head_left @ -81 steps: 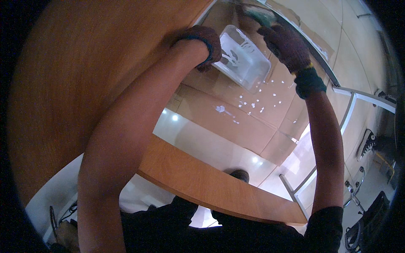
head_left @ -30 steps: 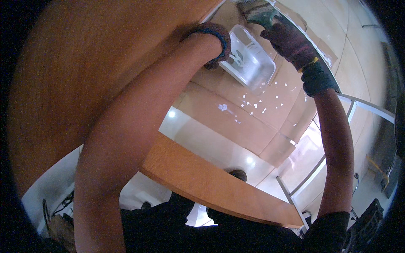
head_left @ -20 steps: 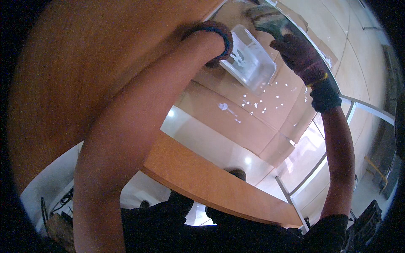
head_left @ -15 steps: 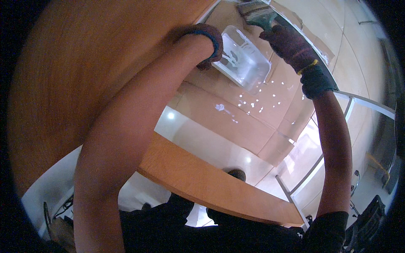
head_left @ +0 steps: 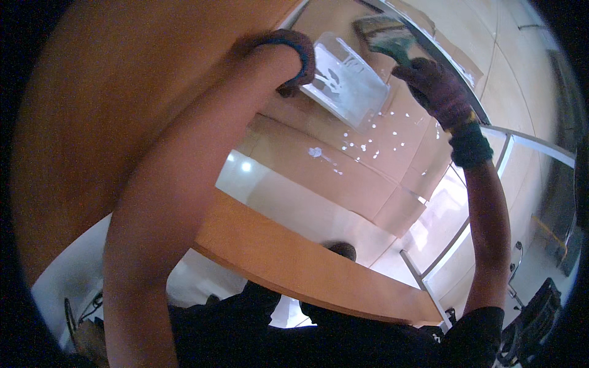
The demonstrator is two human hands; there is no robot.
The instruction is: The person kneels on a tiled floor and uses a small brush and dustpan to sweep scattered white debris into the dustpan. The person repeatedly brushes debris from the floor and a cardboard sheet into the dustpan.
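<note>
brush (head_left: 385, 35) in my right hand (head_left: 437, 89), item one: wide flat paintbrush, dark bristles pointing far and left, handle running back into a dark knit glove. the fingers are wrapped tight around the handle. the bristle tip sits just beside the far right corner of the tray (head_left: 347, 80), not in it as far as i can see.

item two: clear plastic tray, rectangular, smeared and pooled with white paint, held tilted at the far end of the view. my left hand (head_left: 294, 58), gloved in the same dark knit, grips its left edge; fingers curled over the rim, thumb side hidden behind the wrist, so i count it as clamped on the tray.

item three: cardboard sheets (head_left: 343, 165) laid flat below, brown, speckled with white paint drips (head_left: 368, 138) clustered under the tray and one larger blot to the left of them.

item four: curved wooden panel (head_left: 123, 92), orange-brown, filling the left; a second wooden edge (head_left: 294, 270) crosses the near middle.

progress, my judgement: paint is already in the tray and drips are on the cardboard, so loading is under way; i see no white coat on the wood in view, so painting looks mostly left to do.

pose: both arms raised and stretched far, left forearm bare and steep across the middle, right arm straight up the right side.
</note>
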